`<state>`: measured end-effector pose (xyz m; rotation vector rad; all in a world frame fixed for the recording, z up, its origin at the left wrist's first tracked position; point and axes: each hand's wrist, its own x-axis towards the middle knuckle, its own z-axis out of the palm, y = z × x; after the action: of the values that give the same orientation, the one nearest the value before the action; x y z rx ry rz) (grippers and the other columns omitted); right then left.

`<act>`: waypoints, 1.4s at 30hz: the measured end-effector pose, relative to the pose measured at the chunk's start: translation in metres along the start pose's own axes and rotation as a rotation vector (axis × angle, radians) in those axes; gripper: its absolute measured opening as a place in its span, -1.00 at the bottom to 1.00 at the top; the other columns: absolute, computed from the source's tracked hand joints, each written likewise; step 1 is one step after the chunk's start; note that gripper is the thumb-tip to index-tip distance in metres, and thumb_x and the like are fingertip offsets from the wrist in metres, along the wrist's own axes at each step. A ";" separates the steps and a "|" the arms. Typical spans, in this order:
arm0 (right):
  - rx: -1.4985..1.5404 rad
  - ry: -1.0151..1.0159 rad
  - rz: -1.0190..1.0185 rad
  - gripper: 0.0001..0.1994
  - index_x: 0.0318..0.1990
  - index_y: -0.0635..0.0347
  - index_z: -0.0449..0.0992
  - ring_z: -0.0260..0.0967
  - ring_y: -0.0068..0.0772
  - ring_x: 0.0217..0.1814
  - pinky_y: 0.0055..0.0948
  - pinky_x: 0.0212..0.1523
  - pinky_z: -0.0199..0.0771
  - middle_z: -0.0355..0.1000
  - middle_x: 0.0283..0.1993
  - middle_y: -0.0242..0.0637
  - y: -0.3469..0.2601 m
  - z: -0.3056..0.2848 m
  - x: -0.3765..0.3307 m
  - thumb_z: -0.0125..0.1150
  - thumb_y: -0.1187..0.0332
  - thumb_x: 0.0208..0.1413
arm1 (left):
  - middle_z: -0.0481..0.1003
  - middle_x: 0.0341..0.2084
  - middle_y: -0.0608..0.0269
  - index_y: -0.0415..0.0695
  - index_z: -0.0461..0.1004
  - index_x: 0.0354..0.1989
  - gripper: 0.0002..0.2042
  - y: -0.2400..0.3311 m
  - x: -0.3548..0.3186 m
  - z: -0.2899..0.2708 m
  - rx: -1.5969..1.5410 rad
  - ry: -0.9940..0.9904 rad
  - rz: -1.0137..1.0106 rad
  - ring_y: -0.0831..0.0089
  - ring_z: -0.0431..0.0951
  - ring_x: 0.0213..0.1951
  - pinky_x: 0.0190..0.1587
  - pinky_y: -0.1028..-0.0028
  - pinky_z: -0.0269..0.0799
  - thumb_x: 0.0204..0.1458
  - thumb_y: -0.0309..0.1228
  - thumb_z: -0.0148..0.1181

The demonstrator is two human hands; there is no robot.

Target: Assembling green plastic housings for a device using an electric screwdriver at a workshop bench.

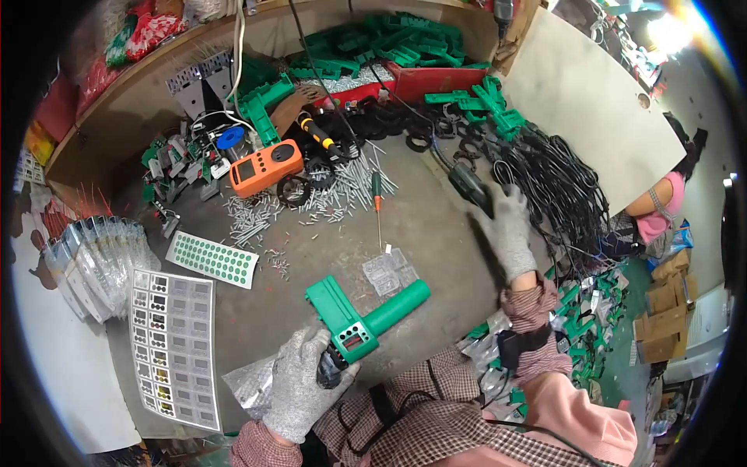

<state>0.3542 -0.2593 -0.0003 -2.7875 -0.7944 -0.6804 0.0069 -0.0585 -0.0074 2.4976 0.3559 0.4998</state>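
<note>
In my gloved left hand (302, 385) is a green plastic handheld device (354, 323) with a long round handle, a small dark display and a black lower end, where my fingers close. My gloved right hand (507, 229) is at the lower end of a dark green corded power screwdriver (470, 189); its thumb and fingers are spread around that end. Under the left hand is a clear plastic bag (253, 384). A small clear plastic piece (389, 272) lies just beyond the device, by the tip of a green-handled screwdriver (377, 191).
Screws (338, 187) are heaped mid-table behind an orange meter (266, 168). Black cables (556, 183) pile up at right. Green housings (381, 43) fill the back. Sticker sheets (173, 346) and bagged parts (97, 261) lie left. Another person's arm (654, 201) shows at far right.
</note>
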 end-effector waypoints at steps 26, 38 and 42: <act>2.802 -0.115 0.717 -0.75 -0.04 0.08 0.42 0.34 -0.58 -0.37 -0.24 -0.04 0.44 0.34 -0.37 -0.49 -0.096 0.000 -0.051 0.18 0.14 0.34 | 0.52 -0.07 -0.11 -0.27 0.48 -0.03 -0.44 0.008 0.016 -0.004 -0.019 -0.101 -0.045 -0.12 0.57 -0.08 -0.06 0.09 0.53 -0.21 -0.31 0.57; 2.777 -0.117 0.676 -0.73 -0.02 0.07 0.42 0.34 -0.59 -0.35 -0.25 0.00 0.41 0.34 -0.34 -0.49 -0.098 0.000 -0.051 0.18 0.11 0.34 | 0.52 -0.08 -0.10 -0.28 0.50 -0.04 -0.44 0.004 0.014 -0.001 -0.031 -0.051 -0.007 -0.09 0.57 -0.08 -0.06 0.11 0.54 -0.21 -0.28 0.58; 2.855 -0.128 0.667 -0.68 -0.01 0.08 0.40 0.33 -0.59 -0.34 -0.26 0.00 0.39 0.33 -0.34 -0.50 -0.101 0.005 -0.050 0.19 0.05 0.34 | 0.49 -0.08 -0.09 -0.30 0.52 -0.03 -0.40 0.004 0.014 -0.004 0.011 -0.109 -0.083 -0.06 0.56 -0.06 -0.03 0.13 0.53 -0.24 -0.24 0.61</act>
<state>0.2639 -0.1956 -0.0248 -0.1768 -0.0824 0.5951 0.0182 -0.0553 0.0020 2.4965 0.4184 0.3275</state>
